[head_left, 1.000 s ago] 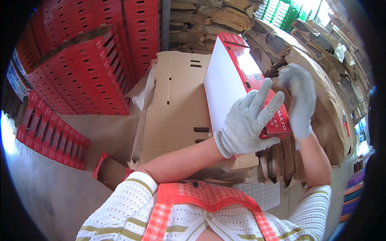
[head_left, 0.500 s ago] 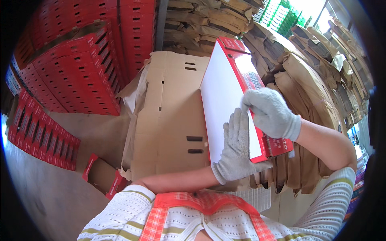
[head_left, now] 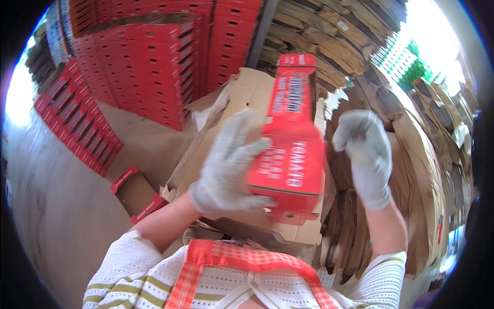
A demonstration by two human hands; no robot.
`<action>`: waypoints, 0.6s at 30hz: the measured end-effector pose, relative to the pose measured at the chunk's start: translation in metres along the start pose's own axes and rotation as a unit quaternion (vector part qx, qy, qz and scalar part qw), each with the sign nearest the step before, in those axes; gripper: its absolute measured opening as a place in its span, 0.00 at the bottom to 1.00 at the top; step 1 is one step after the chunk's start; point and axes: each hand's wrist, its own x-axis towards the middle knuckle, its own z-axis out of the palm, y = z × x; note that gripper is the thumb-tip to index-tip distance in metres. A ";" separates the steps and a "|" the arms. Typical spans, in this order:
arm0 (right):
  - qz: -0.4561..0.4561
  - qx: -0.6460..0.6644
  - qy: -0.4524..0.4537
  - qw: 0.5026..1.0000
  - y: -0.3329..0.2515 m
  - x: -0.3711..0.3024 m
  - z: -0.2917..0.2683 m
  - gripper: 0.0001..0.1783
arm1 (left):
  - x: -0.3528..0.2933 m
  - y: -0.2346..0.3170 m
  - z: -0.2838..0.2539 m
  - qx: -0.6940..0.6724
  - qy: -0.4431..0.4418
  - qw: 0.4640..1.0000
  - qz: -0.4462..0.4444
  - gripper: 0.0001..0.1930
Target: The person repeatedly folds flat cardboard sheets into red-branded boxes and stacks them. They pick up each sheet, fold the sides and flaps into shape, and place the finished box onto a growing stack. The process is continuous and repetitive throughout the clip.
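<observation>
A red cardboard carton (head_left: 285,162) with white lettering stands on the flattened brown cardboard. Its red end and long printed side face up toward me. My left hand (head_left: 226,165), in a grey knit glove, is at the carton's left side. Its fingers are spread and slightly blurred, with the thumb over the carton's edge. My right hand (head_left: 366,157), gloved alike, hangs just right of the carton without touching it. Its fingers are loosely bent, and nothing shows in them.
Flattened brown cardboard (head_left: 252,92) lies under the carton. Stacked red cartons (head_left: 149,67) rise at the far left, with a leaning row of red trays (head_left: 77,118) nearer. One open red tray (head_left: 138,194) lies on the floor. Bundled brown cardboard sheets (head_left: 406,154) stand at the right.
The carton has turned from showing its broad white face to showing its red printed sides. My left hand has moved left from that face; my right hand has come off the carton's edge.
</observation>
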 end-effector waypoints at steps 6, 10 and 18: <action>0.047 -0.400 -0.387 0.830 0.092 -0.043 0.087 0.60 | -0.172 -0.005 -0.094 0.036 0.086 0.909 -0.406 0.34; -0.005 -0.461 -0.384 0.800 0.127 -0.022 0.134 0.57 | -0.313 0.015 -0.122 0.153 0.199 0.728 -0.638 0.30; -0.152 -0.477 -0.474 0.724 0.135 0.073 0.276 0.53 | -0.455 0.014 -0.101 0.188 0.089 0.615 -0.761 0.28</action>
